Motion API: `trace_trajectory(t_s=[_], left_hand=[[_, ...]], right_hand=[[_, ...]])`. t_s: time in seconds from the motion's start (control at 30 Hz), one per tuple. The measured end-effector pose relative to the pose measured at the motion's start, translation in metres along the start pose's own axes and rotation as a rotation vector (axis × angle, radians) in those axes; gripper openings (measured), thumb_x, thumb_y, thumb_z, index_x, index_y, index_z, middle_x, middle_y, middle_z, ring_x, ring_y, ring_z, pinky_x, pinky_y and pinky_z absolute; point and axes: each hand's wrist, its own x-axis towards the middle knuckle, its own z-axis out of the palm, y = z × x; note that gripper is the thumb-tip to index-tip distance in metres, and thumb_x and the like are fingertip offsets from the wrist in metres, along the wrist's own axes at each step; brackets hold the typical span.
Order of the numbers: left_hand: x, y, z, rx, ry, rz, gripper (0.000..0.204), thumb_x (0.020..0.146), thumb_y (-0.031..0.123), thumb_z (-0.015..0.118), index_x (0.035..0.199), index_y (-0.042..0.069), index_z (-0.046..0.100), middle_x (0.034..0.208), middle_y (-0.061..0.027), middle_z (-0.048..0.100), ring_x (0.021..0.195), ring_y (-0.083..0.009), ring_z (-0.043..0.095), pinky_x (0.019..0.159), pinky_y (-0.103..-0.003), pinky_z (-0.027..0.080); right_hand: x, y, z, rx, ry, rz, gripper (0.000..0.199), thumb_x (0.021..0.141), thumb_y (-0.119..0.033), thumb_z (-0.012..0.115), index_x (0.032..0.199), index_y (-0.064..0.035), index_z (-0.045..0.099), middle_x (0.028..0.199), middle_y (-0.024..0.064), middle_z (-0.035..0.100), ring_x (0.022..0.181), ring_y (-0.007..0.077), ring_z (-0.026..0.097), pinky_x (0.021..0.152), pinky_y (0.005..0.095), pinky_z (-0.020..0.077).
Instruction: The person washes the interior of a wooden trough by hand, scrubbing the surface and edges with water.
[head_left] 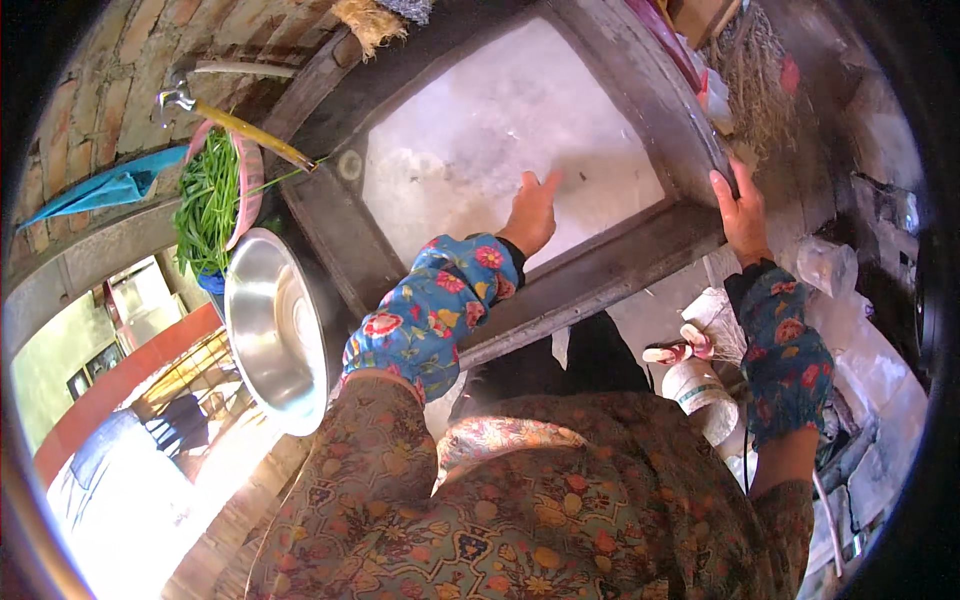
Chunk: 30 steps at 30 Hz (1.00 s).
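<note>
A deep square sink [620, 240] with dark grey walls and a pale whitish bottom lies in front of me. My left hand [532, 212] reaches over its near wall, above the pale bottom. Thumb and a finger stick out apart, and nothing shows between them; the other fingers are partly hidden. At the right corner my right hand [744, 218] grips the sink's rim, thumb on the inner side and fingers along the top. Both forearms wear blue floral sleeve covers [425, 310]. I cannot tell whether water covers the sink bottom.
Left of the sink stand a shiny metal basin [262, 330] and a pink basket [246, 190] of long green leaves [208, 200]. A tap [178, 98] with a yellow tube [255, 133] points toward the sink. Below right are a white bucket [700, 395] and slippers [682, 348].
</note>
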Motion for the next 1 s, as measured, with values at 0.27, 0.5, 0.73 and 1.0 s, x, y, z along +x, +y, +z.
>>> trace_trajectory(t_s=[0.27,0.5,0.73,1.0], left_hand=[[-0.003,0.000,-0.001,0.050,-0.121,0.011,0.054,0.066,-0.009,0.041,0.117,0.010,0.040,0.090,-0.0256,0.040,0.081,-0.0438,0.048,0.071,-0.047,0.041],[-0.005,-0.004,0.010,0.010,-0.107,0.060,0.055,0.063,-0.012,0.043,0.115,0.008,0.040,0.086,-0.0234,0.039,0.075,-0.0413,0.046,0.064,-0.045,0.039],[-0.007,-0.021,0.026,-0.023,-0.274,0.228,0.047,0.063,-0.008,0.046,0.108,0.006,0.046,0.094,-0.0221,0.048,0.087,-0.0387,0.050,0.073,-0.043,0.043],[-0.019,-0.057,0.003,0.185,-0.400,0.079,0.034,0.069,0.013,0.049,0.102,0.007,0.051,0.105,-0.0178,0.053,0.096,-0.0350,0.050,0.079,-0.046,0.040]], right_hand=[[0.000,0.001,0.000,-0.035,0.013,-0.017,0.041,0.082,-0.032,0.053,0.111,-0.0026,0.048,0.097,0.0171,0.057,0.088,0.0276,0.055,0.079,0.0338,0.0404],[0.001,0.007,0.002,-0.047,0.012,0.011,0.044,0.082,-0.034,0.053,0.113,-0.0028,0.047,0.100,0.0184,0.056,0.091,0.0291,0.054,0.080,0.0344,0.0397],[0.003,0.005,0.002,-0.113,-0.022,0.034,0.045,0.083,-0.036,0.050,0.113,-0.0032,0.046,0.100,0.0209,0.056,0.094,0.0338,0.052,0.081,0.0361,0.0393],[0.000,0.011,0.002,-0.133,-0.034,0.038,0.046,0.083,-0.038,0.049,0.113,-0.0030,0.046,0.101,0.0220,0.055,0.096,0.0364,0.051,0.082,0.0380,0.0389]])
